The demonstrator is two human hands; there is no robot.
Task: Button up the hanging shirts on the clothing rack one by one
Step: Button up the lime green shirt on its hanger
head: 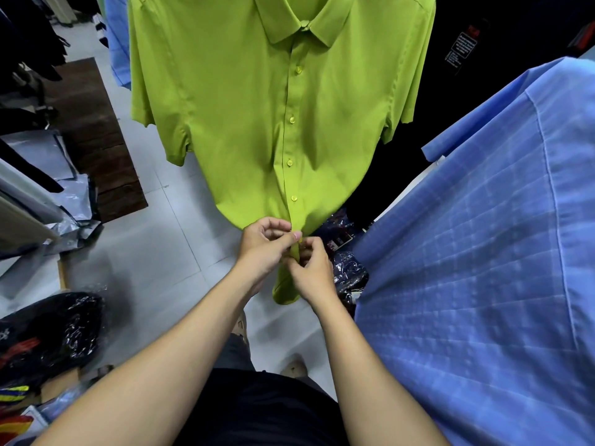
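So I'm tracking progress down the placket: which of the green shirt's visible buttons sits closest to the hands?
The lowest visible button on the green shirt, just above both hands pinching the placket. The other three sit higher, toward the collar.

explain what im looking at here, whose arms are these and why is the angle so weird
There is no machine here: the picture comes from one wide-angle camera worn on a person's head, looking forward and down, so the arms at the bottom are the wearer's own. A green shirt hangs in front of them with the buttons above the hands done up. The left hand and right hand meet at the shirt's bottom edge, fingers pinching the front strip, seemingly working the lowest button, which is hidden. A blue shirt hangs close on the right. Below is a tiled floor with wrapped dark clothes lying on it.
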